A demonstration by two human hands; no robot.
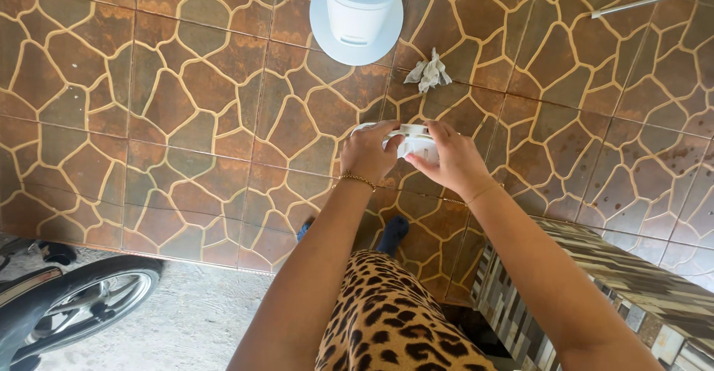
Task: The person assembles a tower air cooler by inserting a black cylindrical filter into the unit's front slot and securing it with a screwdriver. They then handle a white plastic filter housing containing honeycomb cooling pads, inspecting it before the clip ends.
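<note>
A floor (186, 103) of brown irregular stone-pattern tiles fills the view. Both hands, left hand (370, 150) and right hand (454, 161), grasp a small white plastic part (413, 143) between them. Beyond them lie a crumpled tissue (429, 72) and a white fan base (357, 14).

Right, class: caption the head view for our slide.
Both hands, left and right, hold a white plastic part above a tiled floor.

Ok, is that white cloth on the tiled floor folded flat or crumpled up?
Crumpled. The white cloth lies bunched in an uneven wad on the tiled floor, with creases and loose corners sticking out, near the round white base.
</note>
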